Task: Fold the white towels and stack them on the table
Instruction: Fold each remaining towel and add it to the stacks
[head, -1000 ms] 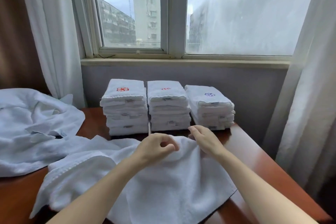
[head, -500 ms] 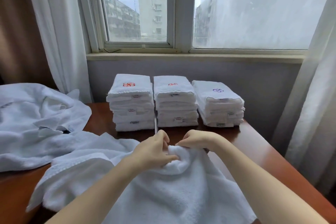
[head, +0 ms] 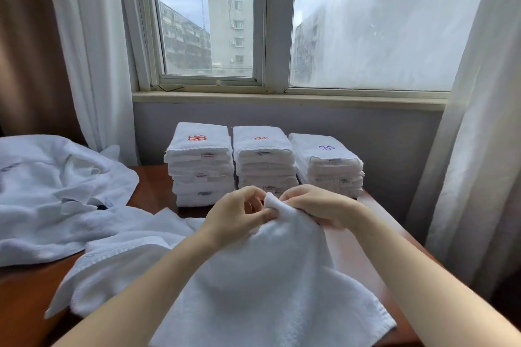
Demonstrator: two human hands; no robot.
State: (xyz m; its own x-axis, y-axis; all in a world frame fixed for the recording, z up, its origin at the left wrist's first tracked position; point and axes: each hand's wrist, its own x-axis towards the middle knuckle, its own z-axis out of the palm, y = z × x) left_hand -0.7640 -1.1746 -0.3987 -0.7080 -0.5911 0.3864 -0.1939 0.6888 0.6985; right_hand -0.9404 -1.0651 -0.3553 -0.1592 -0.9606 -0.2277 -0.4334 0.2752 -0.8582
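A white towel (head: 270, 284) drapes from my hands down to the brown table (head: 158, 191). My left hand (head: 236, 214) and my right hand (head: 321, 208) pinch its top corner together, lifted a little above the table. Behind them stand three stacks of folded white towels: the left stack (head: 200, 163) with a red emblem, the middle stack (head: 265, 160) with a red mark, the right stack (head: 329, 169) with a purple emblem. Another unfolded towel (head: 112, 265) lies under and left of the held one.
A heap of loose white towels (head: 56, 194) covers the table's left side. White curtains (head: 479, 149) hang on both sides of the window (head: 253, 22). The table's right edge (head: 408, 236) runs close to my right forearm.
My hands came together on the towel's far edge, bunched it into a peak and raised it off the table. The view moved closer to the stacks.
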